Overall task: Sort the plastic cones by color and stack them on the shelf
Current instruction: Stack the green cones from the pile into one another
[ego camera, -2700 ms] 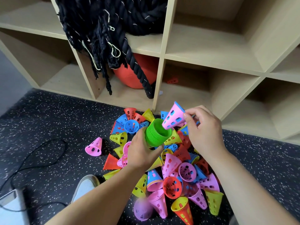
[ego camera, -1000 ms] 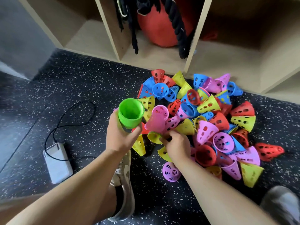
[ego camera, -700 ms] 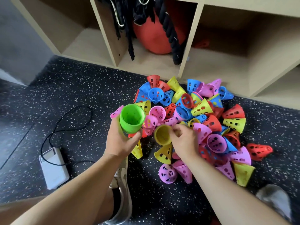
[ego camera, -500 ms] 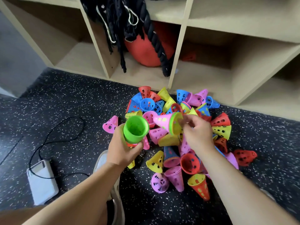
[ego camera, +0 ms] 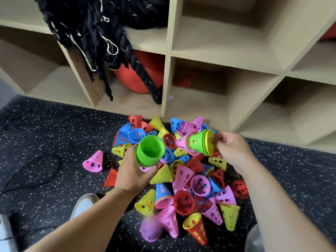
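Observation:
My left hand (ego camera: 135,174) grips a stack of green cones (ego camera: 150,150), its open wide end facing the camera. My right hand (ego camera: 231,149) holds a nested bunch of cones (ego camera: 197,142) by the wide end: a green one with yellow at its rim, and a pink cone over the tip. Both are held above a heap of red, blue, yellow and pink perforated cones (ego camera: 183,180) on the dark speckled floor. The wooden shelf (ego camera: 168,79) stands just behind the heap. One red cone (ego camera: 184,82) lies deep in the lower middle cubby.
A thick black rope (ego camera: 101,28) hangs from the upper cubby over an orange ball (ego camera: 140,73). A single pink cone (ego camera: 93,161) lies left of the heap. A black cable (ego camera: 36,171) loops on the floor at left. A shoe (ego camera: 84,204) shows below my left arm.
My right hand dug into the heap, pulled out nested cones and raised them to the right of the green stack. The view tilted up toward the shelf.

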